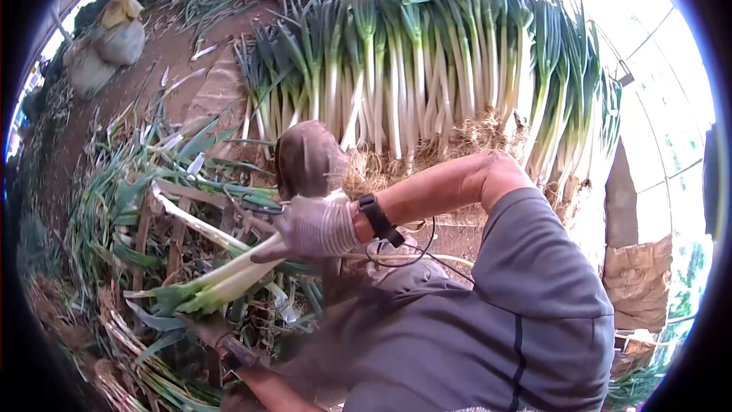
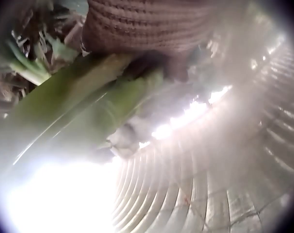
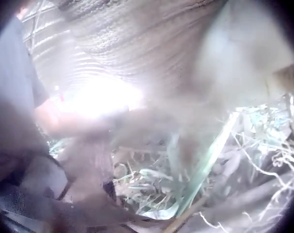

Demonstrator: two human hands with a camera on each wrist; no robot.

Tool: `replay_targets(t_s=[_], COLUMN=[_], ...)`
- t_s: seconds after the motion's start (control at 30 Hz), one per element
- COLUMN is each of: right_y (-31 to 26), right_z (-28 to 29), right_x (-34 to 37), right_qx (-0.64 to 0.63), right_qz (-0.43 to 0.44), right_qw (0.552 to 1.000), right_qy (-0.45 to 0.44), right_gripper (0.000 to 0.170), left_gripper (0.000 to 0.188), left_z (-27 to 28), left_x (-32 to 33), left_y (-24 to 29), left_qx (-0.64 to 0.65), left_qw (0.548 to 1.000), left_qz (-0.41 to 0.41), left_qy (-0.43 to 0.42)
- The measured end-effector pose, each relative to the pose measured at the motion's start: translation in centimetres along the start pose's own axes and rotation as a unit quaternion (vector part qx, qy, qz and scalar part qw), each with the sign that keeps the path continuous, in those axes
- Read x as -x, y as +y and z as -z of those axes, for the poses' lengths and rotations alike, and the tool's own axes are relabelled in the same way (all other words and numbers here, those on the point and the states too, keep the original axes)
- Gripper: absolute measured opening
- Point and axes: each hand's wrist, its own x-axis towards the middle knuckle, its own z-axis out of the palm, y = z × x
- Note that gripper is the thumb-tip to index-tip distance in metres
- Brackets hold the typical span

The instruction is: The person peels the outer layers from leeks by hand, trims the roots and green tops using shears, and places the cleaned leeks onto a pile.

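In the head view my right hand (image 1: 316, 226), in a pale knit glove, grips the white stalk of a thick leek (image 1: 232, 284) held slantwise. At its green leafy end, lower left, is my left hand (image 1: 207, 329), in a brownish glove and partly hidden by the leaves. The left wrist view has this glove (image 2: 147, 24) close over the green leaf (image 2: 74, 97), its fingers curled against it. Blurred in the right wrist view, the pale glove (image 3: 137, 39) fills the top, and its fingertips are hidden.
A long row of leeks (image 1: 396, 99) with roots stands across the back. Trimmed leaves (image 1: 114, 221) heap up at the left around a wooden frame (image 1: 175, 236). Tied sacks (image 1: 120, 42) sit at the far left. A dark cable (image 1: 431, 248) loops beside the right wrist.
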Motion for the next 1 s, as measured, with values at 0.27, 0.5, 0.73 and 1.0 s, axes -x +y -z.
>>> replay_targets(t_s=[0.27, 0.5, 0.73, 1.0], right_y=[12.0, 16.0, 19.3, 19.0], right_z=[9.7, 18.3, 9.2, 8.8], right_x=[12.5, 40.2, 58.0, 57.7], right_qx=[0.094, 0.274, 0.074, 0.068], right_qz=[-0.246, -0.694, -0.879, -0.877], right_qw=[0.920, 0.596, 0.428, 0.441], right_qy=[0.290, 0.295, 0.195, 0.180], right_gripper=[0.045, 0.084, 0.101, 0.100], left_gripper=[0.071, 0.057, 0.046, 0.040], left_z=[-31.6, -36.5, -21.1, -9.4], left_x=[-2.5, -4.7, -7.6, -7.6], left_y=[6.5, 2.2, 3.3, 13.8], left_qx=[-0.006, -0.204, -0.434, -0.531], left_qw=[0.938, 0.925, 0.890, 0.840], left_qz=[-0.026, -0.025, 0.026, 0.112], left_qy=[-0.346, -0.319, -0.139, 0.007])
